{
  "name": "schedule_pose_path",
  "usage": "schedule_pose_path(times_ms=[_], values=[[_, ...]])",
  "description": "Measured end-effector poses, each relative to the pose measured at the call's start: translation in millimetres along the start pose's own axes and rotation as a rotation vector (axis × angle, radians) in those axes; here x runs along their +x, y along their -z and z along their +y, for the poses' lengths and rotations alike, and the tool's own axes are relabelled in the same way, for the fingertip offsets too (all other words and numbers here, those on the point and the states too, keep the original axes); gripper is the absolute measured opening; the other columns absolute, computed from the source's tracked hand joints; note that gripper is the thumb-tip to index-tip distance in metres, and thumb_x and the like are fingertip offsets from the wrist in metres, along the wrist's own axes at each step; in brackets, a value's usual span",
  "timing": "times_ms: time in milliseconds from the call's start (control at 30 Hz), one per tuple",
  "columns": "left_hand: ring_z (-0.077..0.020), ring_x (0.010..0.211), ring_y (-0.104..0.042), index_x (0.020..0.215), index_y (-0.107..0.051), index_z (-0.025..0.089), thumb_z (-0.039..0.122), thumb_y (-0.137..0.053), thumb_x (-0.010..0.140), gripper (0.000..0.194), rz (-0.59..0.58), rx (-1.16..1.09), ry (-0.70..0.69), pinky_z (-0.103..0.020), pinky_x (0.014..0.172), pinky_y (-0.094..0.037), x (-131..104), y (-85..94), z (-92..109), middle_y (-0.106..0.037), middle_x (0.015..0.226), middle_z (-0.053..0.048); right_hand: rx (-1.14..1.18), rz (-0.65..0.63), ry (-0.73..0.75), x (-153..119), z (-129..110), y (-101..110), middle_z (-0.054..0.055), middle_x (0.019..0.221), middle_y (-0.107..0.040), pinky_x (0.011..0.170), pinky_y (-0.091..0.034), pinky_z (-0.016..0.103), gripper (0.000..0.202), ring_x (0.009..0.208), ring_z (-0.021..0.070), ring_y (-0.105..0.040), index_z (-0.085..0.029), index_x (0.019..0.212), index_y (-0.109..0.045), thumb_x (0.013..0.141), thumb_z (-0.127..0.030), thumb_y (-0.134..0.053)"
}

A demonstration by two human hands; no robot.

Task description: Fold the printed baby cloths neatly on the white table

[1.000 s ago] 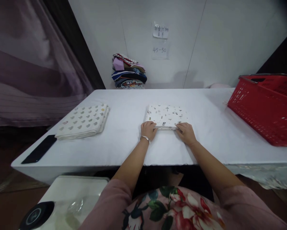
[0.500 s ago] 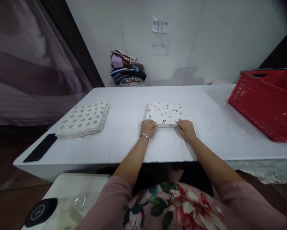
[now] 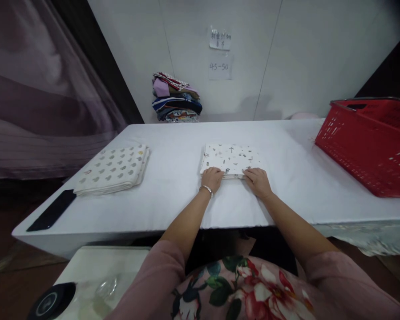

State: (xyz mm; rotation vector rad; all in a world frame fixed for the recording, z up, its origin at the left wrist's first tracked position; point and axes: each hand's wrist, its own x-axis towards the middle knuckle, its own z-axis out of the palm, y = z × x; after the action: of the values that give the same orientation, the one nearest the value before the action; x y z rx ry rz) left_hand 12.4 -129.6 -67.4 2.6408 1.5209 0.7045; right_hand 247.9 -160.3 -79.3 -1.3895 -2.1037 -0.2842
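A white cloth with small printed figures (image 3: 231, 158) lies folded into a flat rectangle on the white-covered table (image 3: 173, 200). My left hand (image 3: 213, 178), with a bracelet at its wrist, grips the near edge left of the middle. At the near right corner my right hand (image 3: 257, 181) pinches the same edge between thumb and fingers. The folded layers show between the two hands. To the left lies another folded cloth, cream with grey-green motifs (image 3: 115, 169), apart from both hands.
A dark flat phone-like slab (image 3: 52, 211) lies at the table's left edge. A red plastic basket (image 3: 360, 151) stands on the right. Behind the table is a stack of folded fabrics (image 3: 176, 100) by the wall. A white surface (image 3: 86, 266) with a black round object stands below left.
My left hand has slid a little to the right along the cloth's near edge. My right hand keeps its hold. The camera view has shifted slightly.
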Motion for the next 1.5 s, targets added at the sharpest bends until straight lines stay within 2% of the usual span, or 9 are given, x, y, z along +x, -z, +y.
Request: schedule_pose_path(times_ms=[133,367,600,833,1000,1133,1233,1367,1500], values=[[-0.0191,0.101,-0.052,0.096,-0.068,0.026,0.024,-0.048,0.09,0.021,-0.008,-0.005,-0.004,-0.036,0.089,-0.038,-1.3,1.8,1.3,-0.064,0.102,-0.003,0.022,-0.016,-0.028,-0.2,0.4,-1.3,0.006,0.106,-0.067,0.088,-0.034,0.036,0.026,0.098,0.021,-0.053,-0.022,0.106,-0.067,0.092,-0.029,-0.045],[-0.0197,0.112,-0.048,0.114,-0.061,0.024,0.013,-0.053,0.083,0.034,-0.04,-0.044,-0.043,-0.036,0.099,-0.034,-12.8,9.1,-9.2,-0.06,0.117,-0.004,0.142,-0.072,-0.139,-1.7,3.2,1.7,0.007,0.112,-0.065,0.093,-0.035,0.037,0.031,0.104,0.0209,-0.053,-0.021,0.109,-0.065,0.092,-0.033,-0.042],[-0.0225,0.117,-0.046,0.114,-0.059,0.024,0.019,-0.055,0.082,0.033,-0.004,0.033,0.065,-0.042,0.102,-0.033,-23.1,17.4,-28.2,-0.058,0.121,-0.006,0.299,0.078,-0.653,-7.5,14.1,3.9,0.011,0.128,-0.054,0.1,-0.036,0.038,0.044,0.122,0.0248,-0.043,-0.017,0.111,-0.064,0.085,-0.046,-0.043],[-0.0237,0.123,-0.04,0.117,-0.057,0.017,0.021,-0.056,0.083,0.034,-0.028,-0.031,0.051,-0.039,0.105,-0.035,-19.3,10.8,-40.0,-0.052,0.126,-0.011,0.517,0.011,-0.903,2.3,19.1,4.4,0.01,0.119,-0.06,0.093,-0.042,0.038,0.047,0.106,0.0257,-0.055,-0.018,0.113,-0.063,0.072,-0.04,-0.058],[-0.0225,0.115,-0.045,0.114,-0.059,0.018,0.019,-0.053,0.085,0.03,-0.03,-0.039,0.08,-0.039,0.1,-0.04,-19.3,15.7,-29.6,-0.057,0.118,-0.01,0.632,0.023,-0.96,10.7,28.0,8.6,0.009,0.101,-0.066,0.072,-0.049,0.032,0.048,0.083,0.0222,-0.062,-0.016,0.108,-0.065,0.062,-0.029,-0.065],[-0.0227,0.112,-0.046,0.114,-0.059,0.019,0.02,-0.052,0.086,0.029,-0.038,-0.012,0.094,-0.038,0.094,-0.043,-36.3,17.4,-4.8,-0.058,0.115,-0.009,0.644,0.067,-0.955,8.6,42.2,15.4,0.007,0.094,-0.067,0.072,-0.049,0.031,0.05,0.082,0.0217,-0.062,-0.015,0.108,-0.066,0.058,-0.025,-0.064],[-0.0221,0.111,-0.046,0.115,-0.058,0.02,0.027,-0.051,0.087,0.03,-0.022,-0.035,0.061,-0.036,0.093,-0.043,-50.1,21.5,7.8,-0.058,0.116,-0.008,0.481,0.03,-0.867,4.4,49.6,17.6,0.009,0.101,-0.066,0.083,-0.047,0.037,0.046,0.092,0.0249,-0.06,-0.014,0.106,-0.067,0.062,-0.025,-0.058],[-0.0219,0.106,-0.049,0.11,-0.06,0.021,0.036,-0.047,0.09,0.028,0.038,-0.039,0.129,-0.037,0.088,-0.042,-49.3,33.0,11.6,-0.061,0.112,-0.007,0.219,0.063,-0.476,14.5,34.1,18.2,0.01,0.126,-0.056,0.102,-0.034,0.042,0.039,0.118,0.0259,-0.048,-0.018,0.105,-0.067,0.071,-0.022,-0.048],[-0.0216,0.098,-0.051,0.091,-0.065,0.021,0.034,-0.042,0.093,0.027,0.016,-0.006,0.171,-0.037,0.083,-0.039,-37.5,34.2,12.0,-0.063,0.097,-0.007,0.186,0.041,-0.176,41.1,0.0,14.1,0.009,0.132,-0.052,0.104,-0.032,0.045,0.035,0.124,0.0249,-0.043,-0.022,0.112,-0.063,0.084,-0.03,-0.042]])
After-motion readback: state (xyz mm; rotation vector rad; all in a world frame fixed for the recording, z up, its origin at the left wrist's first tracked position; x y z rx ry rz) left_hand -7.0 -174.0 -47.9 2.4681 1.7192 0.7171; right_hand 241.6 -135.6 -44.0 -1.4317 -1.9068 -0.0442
